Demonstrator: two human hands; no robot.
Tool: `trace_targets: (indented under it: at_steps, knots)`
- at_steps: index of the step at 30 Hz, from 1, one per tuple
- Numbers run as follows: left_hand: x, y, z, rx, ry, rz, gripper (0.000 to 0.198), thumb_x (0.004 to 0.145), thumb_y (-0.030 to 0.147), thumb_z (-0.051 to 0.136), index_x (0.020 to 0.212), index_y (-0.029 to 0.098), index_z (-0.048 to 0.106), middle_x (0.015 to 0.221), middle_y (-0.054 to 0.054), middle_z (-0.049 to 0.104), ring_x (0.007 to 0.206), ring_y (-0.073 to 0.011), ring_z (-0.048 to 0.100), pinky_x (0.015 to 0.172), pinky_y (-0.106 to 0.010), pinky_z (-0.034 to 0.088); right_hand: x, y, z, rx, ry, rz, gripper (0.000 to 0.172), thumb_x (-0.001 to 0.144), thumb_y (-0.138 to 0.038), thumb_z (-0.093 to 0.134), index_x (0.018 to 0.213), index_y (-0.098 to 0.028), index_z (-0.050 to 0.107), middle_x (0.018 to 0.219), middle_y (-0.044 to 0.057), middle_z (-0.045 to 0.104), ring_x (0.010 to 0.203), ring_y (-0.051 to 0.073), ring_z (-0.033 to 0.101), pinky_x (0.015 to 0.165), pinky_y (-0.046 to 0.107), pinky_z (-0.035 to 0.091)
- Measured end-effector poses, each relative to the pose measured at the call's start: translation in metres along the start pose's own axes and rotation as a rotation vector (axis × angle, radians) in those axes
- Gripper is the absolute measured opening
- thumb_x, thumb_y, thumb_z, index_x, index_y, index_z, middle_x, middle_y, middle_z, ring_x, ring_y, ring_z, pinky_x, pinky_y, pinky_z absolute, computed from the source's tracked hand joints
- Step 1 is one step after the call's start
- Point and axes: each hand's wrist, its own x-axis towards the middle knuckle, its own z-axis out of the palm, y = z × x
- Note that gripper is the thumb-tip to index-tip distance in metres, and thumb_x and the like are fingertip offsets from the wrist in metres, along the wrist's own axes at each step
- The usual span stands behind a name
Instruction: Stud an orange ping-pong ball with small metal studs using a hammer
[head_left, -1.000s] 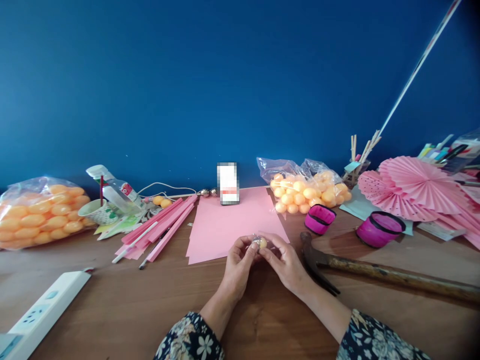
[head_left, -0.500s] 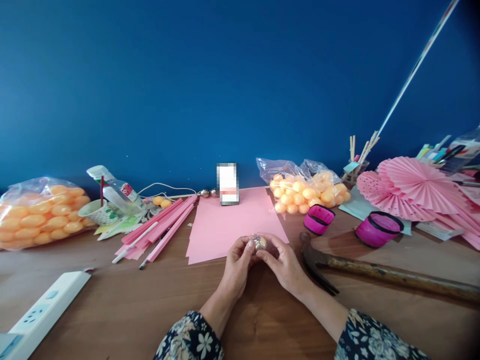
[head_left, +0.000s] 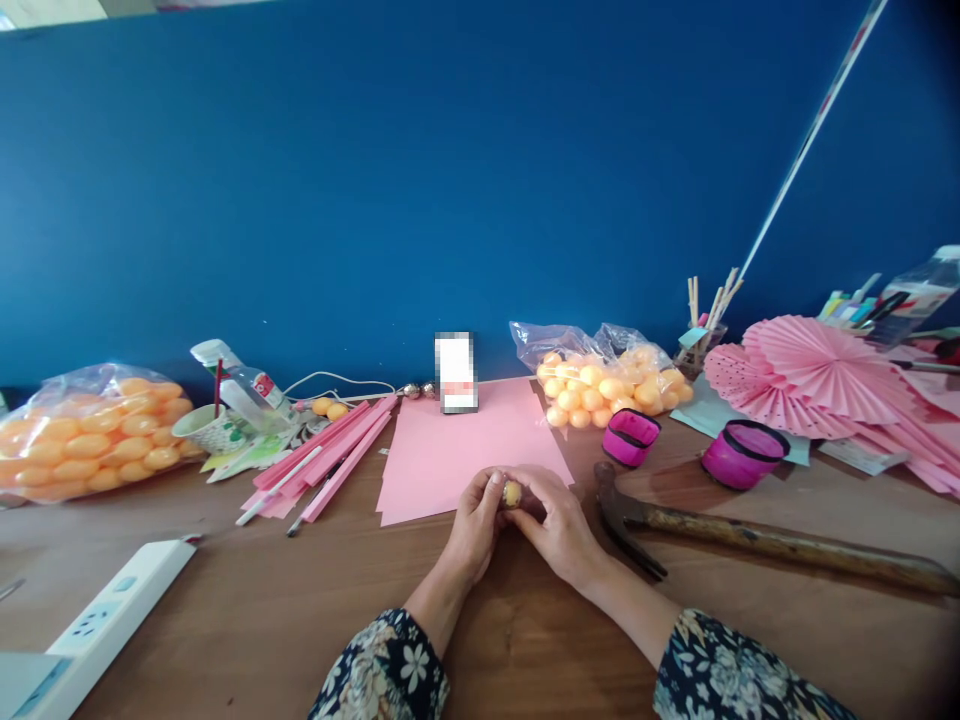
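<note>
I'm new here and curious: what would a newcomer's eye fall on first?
Probably the vivid blue wall across the upper view. Below, at the near edge of the pink sheets, the left hand and right hand hold a small round thing. A bag of orange balls bulges far left, another bag right of centre.

L hand [head_left: 472, 520] n R hand [head_left: 561, 520] are right up close to each other, both curled in w/ fingers bent. L thumb [head_left: 492, 491] points up n away, R thumb [head_left: 526, 524] reaches across twd the L side, index finger [head_left: 531, 475] arched over the top. L forearm [head_left: 435, 612] comes in p steep, R forearm [head_left: 634, 608] slants more sideways. Wrists bare, dark floral sleeves [head_left: 739, 668] on both arms btw.
</note>
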Motion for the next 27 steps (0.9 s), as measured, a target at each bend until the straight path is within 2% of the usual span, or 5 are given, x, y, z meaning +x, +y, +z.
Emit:
trace_targets:
  at_steps: [8,13,16,22,27]
  knots:
    - [0.001,-0.004,0.000,0.039,0.053,0.038,0.035,0.076,0.043,0.050,0.093,0.013,0.058,0.076,-0.003,0.059,0.067,-0.0131,0.055,0.064,-0.028,0.045,-0.003,-0.019,-0.011,-0.115,-0.036,-0.048,0.052,0.071,-0.022,0.060,0.119,-0.025,0.042,0.117,0.008,0.048,0.107,0.023,0.046,0.090,0.039,0.042]
    - [-0.004,-0.006,-0.003,0.004,0.049,0.049,0.044,0.077,0.048,0.045,0.099,0.012,0.057,0.076,-0.004,0.058,0.065,-0.0114,0.054,0.060,-0.026,0.045,-0.013,-0.025,-0.037,-0.275,-0.012,-0.089,0.046,0.078,-0.029,0.052,0.122,-0.024,0.038,0.117,0.009,0.047,0.108,0.024,0.046,0.092,0.040,0.040]
    - [-0.006,-0.008,-0.005,0.011,0.024,0.057,0.047,0.079,0.049,0.041,0.104,0.011,0.055,0.079,-0.006,0.058,0.066,-0.0113,0.055,0.060,-0.025,0.045,-0.026,-0.010,-0.069,-0.494,-0.015,-0.090,0.043,0.081,-0.030,0.047,0.122,-0.021,0.038,0.117,0.010,0.048,0.109,0.025,0.045,0.094,0.041,0.036]
    - [-0.008,-0.012,-0.006,0.184,-0.009,0.096,0.053,0.065,0.032,0.065,0.114,0.015,0.051,0.091,-0.007,0.059,0.074,-0.0131,0.056,0.074,-0.033,0.047,-0.069,0.043,-0.140,-0.929,0.004,0.009,0.046,0.082,-0.034,0.039,0.123,-0.014,0.035,0.112,0.019,0.050,0.105,0.031,0.047,0.089,0.042,0.036]
    - [-0.015,-0.012,0.001,0.449,-0.055,0.195,0.053,0.061,0.027,0.067,0.112,0.017,0.055,0.099,-0.010,0.060,0.084,-0.0190,0.057,0.079,-0.036,0.045,-0.086,0.068,-0.159,-1.023,-0.160,-0.089,0.033,0.079,-0.030,0.041,0.108,-0.016,0.049,0.104,0.021,0.057,0.094,0.031,0.053,0.085,0.042,0.037]
